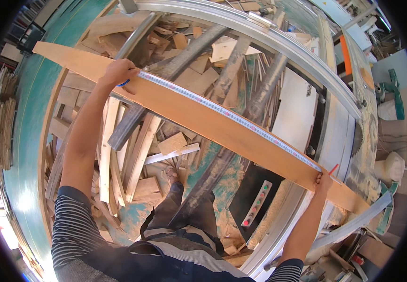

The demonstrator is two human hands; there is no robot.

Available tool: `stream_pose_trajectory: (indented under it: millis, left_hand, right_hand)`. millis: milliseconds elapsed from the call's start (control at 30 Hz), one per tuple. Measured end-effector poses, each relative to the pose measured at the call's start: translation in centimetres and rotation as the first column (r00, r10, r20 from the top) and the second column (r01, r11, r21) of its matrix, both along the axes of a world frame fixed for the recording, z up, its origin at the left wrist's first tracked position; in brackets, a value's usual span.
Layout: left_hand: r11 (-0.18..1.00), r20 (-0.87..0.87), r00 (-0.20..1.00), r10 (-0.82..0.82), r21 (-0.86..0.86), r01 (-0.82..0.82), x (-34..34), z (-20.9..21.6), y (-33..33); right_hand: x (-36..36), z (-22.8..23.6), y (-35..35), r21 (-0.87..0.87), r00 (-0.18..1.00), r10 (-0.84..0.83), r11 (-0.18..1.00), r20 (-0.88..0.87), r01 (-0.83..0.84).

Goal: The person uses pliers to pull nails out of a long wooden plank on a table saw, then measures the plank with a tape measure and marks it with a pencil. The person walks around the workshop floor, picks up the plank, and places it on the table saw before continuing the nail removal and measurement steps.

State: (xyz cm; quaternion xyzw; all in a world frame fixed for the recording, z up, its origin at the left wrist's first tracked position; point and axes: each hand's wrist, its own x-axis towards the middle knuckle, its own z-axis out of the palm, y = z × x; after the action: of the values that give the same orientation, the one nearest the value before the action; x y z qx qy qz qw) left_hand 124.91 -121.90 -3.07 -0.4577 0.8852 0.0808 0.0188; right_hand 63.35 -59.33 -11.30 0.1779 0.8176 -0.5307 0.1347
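Floor [34, 127]: green workshop floor, wood scraps [147, 188] piled on it.
Rails [231, 70]: dusty metal, my surface.
Board [208, 122]: lies across them; a bump could skew it.
Tape [208, 103]: along its far edge; could slip if my grip slackens.
Hands: left hand [119, 71] clasps Tape and Board; right hand [323, 182] grips a red stick [334, 169] by Tape's other end.

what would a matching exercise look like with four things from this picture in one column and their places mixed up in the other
Things
1. long tan wooden plank
2. white ribbon-like tape measure
3. thin red stick
4. black control box with round coloured buttons

Places
A. just beside the right hand
B. ends reaching beyond both hands
C. below the plank, right of the person's legs
D. on the plank, stretched between the hands

Pairs: 1-B, 2-D, 3-A, 4-C
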Motion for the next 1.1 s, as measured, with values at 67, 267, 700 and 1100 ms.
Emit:
stream_pose_trajectory:
  millis: [67,267,700,1100]
  left_hand:
    - [0.999,0.017,1.000,0.010,-0.034,-0.009,1.0,-0.2,-1.1]
    - [0.997,0.047,0.997,0.066,-0.042,-0.064,3.2,-0.4,-4.0]
    - [0.995,0.066,0.996,-0.064,0.085,0.058,5.0,-0.4,-7.2]
    - [0.984,0.120,0.992,0.032,0.171,-0.052,4.3,0.6,-6.6]
  right_hand:
    - [-0.1,0.0,0.1,0.019,1.000,0.007,1.000,0.015,-0.007]
    - [-0.2,0.3,0.3,0.029,0.999,0.000,1.000,0.036,-0.001]
    - [-1.4,-0.9,1.6,0.054,1.000,0.004,0.999,0.000,-0.004]
    - [-1.4,-1.1,1.5,0.025,1.000,-0.009,1.000,-0.005,0.009]
